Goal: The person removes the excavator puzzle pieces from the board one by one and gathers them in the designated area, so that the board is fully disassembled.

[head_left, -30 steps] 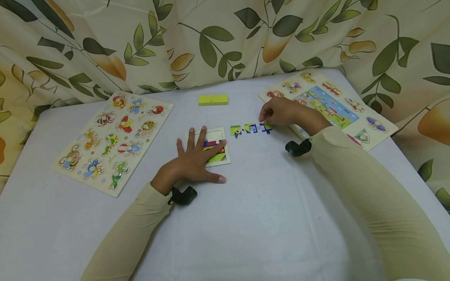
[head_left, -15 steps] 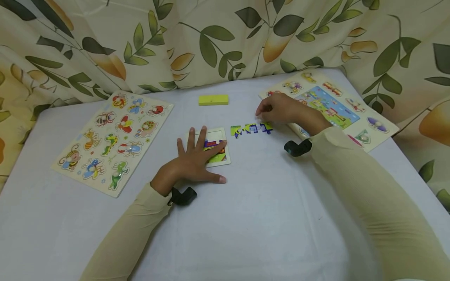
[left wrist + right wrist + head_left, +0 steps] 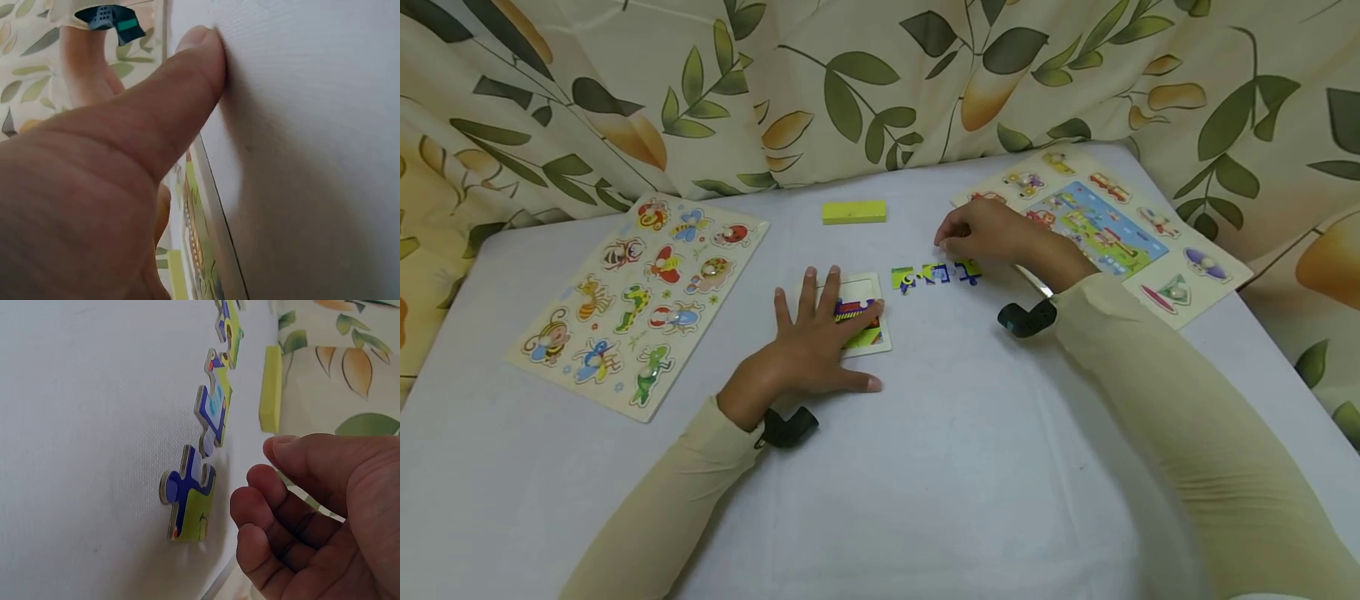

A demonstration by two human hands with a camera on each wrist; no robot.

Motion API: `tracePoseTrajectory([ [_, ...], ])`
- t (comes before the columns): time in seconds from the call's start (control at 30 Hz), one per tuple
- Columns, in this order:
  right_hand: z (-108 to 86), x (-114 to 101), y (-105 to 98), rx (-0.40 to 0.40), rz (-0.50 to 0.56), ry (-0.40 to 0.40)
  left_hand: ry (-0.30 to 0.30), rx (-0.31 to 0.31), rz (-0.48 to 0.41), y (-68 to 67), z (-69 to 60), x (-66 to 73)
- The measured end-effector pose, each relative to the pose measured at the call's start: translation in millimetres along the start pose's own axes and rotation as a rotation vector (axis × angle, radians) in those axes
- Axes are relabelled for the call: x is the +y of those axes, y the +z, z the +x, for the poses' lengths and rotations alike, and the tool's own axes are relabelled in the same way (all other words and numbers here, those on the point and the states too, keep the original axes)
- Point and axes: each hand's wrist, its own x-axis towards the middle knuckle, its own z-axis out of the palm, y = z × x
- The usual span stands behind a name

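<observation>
Fingers [image 3: 267,482] of right hand [image 3: 988,233] drifting toward nine o'clock, loosely curled, pinching nothing, just beyond puzzle pieces [image 3: 936,273]; left hand [image 3: 812,350] lying spread on puzzle tray [image 3: 859,289]. I'm judging puzzle pieces unplaced.

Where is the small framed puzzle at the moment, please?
In the head view, the small framed puzzle lies near the middle of the white tabletop, partly under the left hand and just left of the row of loose puzzle pieces.
</observation>
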Motion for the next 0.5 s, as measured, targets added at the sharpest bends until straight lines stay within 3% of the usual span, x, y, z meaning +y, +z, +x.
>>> tracePoseTrajectory([
  [0.5,7.7,-13.8,8.6,-0.018,-0.001,-0.047,0.013,0.03,0.011,-1.2,-15.7,-17.8],
])
